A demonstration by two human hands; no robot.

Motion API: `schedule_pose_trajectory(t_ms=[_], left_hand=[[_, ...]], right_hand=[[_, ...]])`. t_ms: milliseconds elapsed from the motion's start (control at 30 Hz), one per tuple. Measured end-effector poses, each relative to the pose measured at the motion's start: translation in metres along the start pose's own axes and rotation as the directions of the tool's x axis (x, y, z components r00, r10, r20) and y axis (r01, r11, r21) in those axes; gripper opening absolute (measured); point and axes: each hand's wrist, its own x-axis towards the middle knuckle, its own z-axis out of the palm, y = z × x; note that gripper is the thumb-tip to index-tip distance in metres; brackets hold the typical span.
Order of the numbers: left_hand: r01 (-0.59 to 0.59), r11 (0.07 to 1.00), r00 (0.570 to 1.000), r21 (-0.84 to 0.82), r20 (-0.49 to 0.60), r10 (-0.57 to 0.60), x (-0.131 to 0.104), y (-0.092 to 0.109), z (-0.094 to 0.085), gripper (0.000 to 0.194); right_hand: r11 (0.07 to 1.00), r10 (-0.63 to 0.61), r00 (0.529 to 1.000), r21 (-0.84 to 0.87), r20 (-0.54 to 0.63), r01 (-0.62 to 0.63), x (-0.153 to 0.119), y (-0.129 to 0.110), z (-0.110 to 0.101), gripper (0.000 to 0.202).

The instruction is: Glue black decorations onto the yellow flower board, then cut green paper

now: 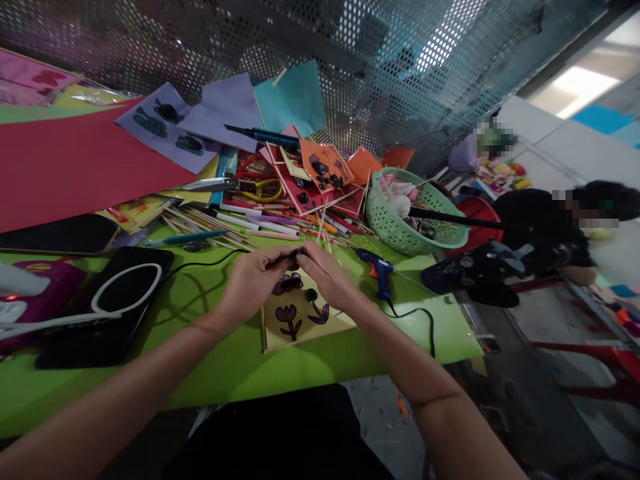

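Observation:
My left hand [255, 277] and my right hand [327, 273] meet above a yellow card [275, 337], their fingers closed around a small dark piece [296, 255]. What the piece is cannot be made out. Drawn on the card are dark flowers [289, 323], and a round black bit [311, 295] lies on it near my right hand. The card rests on the green table [215, 373], with thin sticks along its edges. My wrists partly cover the card's upper and right parts.
A blue glue gun [381, 272] with a cord lies right of my hands. Beyond are a green basket [400, 230], scissors [213, 183], pens, sticks and coloured cards. Phones [113, 313] lie left. A person in black [530, 213] sits at the right.

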Motion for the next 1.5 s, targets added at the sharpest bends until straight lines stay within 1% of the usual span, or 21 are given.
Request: schedule_pose_trajectory(t_ms=[133, 300, 400, 567, 700, 800, 867, 967, 1033, 1233, 1400, 1500], left_hand=[[0.010, 1.000, 1.000, -0.025, 0.019, -0.009, 0.000, -0.004, 0.000, 0.030], [0.021, 0.998, 0.999, -0.067, 0.029, -0.019, 0.002, -0.001, 0.002, 0.029], [0.010, 0.999, 0.999, -0.054, 0.031, -0.008, 0.001, 0.000, 0.002, 0.029], [-0.017, 1.000, 1.000, -0.021, 0.013, 0.017, 0.000, -0.002, 0.000, 0.029], [0.009, 0.999, 1.000, -0.032, 0.020, -0.008, 0.000, -0.001, 0.001, 0.029], [0.028, 0.997, 0.999, -0.073, 0.031, -0.025, 0.001, 0.000, 0.002, 0.031], [0.032, 0.996, 0.999, -0.085, 0.030, -0.030, 0.001, 0.001, 0.001, 0.033], [0.026, 0.998, 0.999, -0.061, 0.024, -0.025, 0.001, 0.001, 0.000, 0.035], [0.017, 0.999, 1.000, -0.050, 0.019, -0.016, 0.000, 0.001, 0.000, 0.034], [-0.003, 0.998, 1.000, -0.060, -0.005, 0.003, 0.000, 0.003, 0.001, 0.027], [0.014, 0.990, 1.000, -0.138, 0.023, -0.011, 0.003, 0.008, 0.002, 0.029], [0.011, 0.989, 1.000, -0.148, 0.021, -0.008, 0.003, 0.007, 0.001, 0.030]], right_hand=[[1.000, -0.009, 1.000, 0.000, -0.003, 0.009, -0.001, 0.002, 0.001, 0.033], [0.998, 0.005, 1.000, 0.059, -0.004, -0.005, -0.002, 0.004, 0.001, 0.035], [0.995, 0.015, 1.000, 0.102, 0.004, -0.015, -0.001, 0.003, 0.000, 0.037], [0.995, 0.017, 1.000, 0.103, -0.009, -0.016, -0.001, 0.000, 0.000, 0.035], [0.991, 0.016, 1.000, 0.133, 0.000, -0.016, -0.001, 0.001, 0.000, 0.032], [0.984, 0.025, 1.000, 0.178, 0.003, -0.025, -0.001, 0.001, 0.000, 0.031], [0.970, 0.042, 0.999, 0.239, 0.006, -0.042, 0.000, 0.002, 0.000, 0.032], [0.937, 0.046, 0.999, 0.346, 0.016, -0.049, 0.002, 0.002, 0.000, 0.031], [0.924, 0.041, 0.999, 0.381, 0.024, -0.047, 0.002, 0.002, 0.000, 0.028], [0.937, 0.041, 0.999, 0.346, 0.012, -0.043, 0.002, 0.001, 0.001, 0.028], [0.947, 0.046, 0.999, 0.318, 0.009, -0.047, 0.002, 0.000, 0.000, 0.030], [0.945, 0.049, 0.999, 0.323, 0.004, -0.048, 0.002, 0.001, 0.000, 0.033]])
